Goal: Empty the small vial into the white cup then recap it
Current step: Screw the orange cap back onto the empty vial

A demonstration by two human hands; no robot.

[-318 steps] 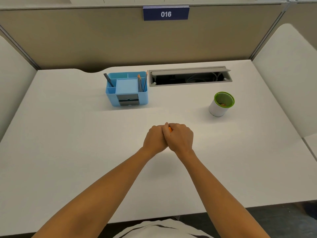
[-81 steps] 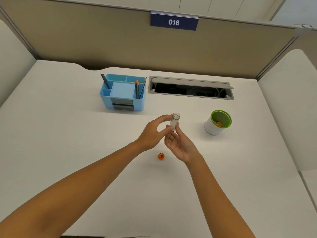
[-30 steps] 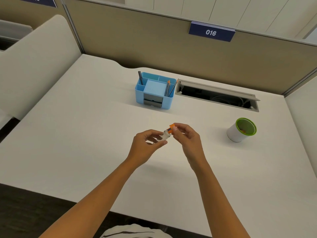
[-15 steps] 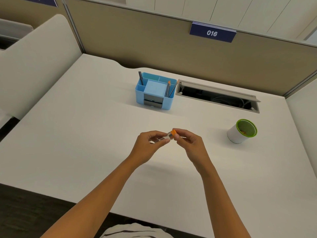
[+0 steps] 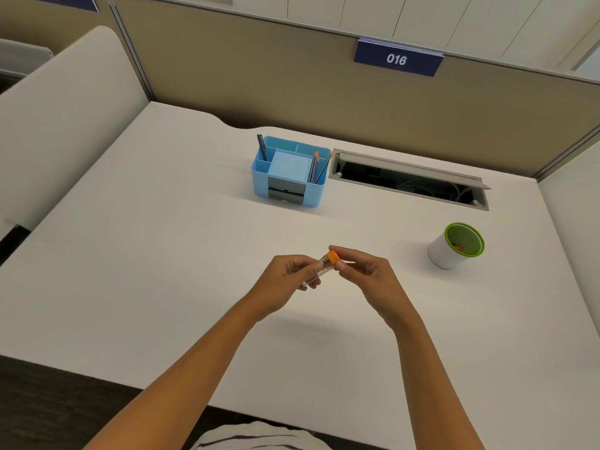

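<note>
The small clear vial lies tilted above the desk's middle, its mouth pointing up and right. My left hand grips its body from the left. An orange cap sits on the vial's mouth, pinched by the thumb and fingers of my right hand. The vial looks empty. The white cup with a green rim and lining stands upright to the right, with small orange pieces at its bottom.
A blue desk organiser with pens and pencils stands at the back centre. An open cable tray is sunk into the white desk beside it. Beige partitions enclose the desk on three sides.
Since 2.7 s ago my right hand picked the orange cap off the desk and brought it onto the vial's mouth. In the last half second the hands barely moved.
</note>
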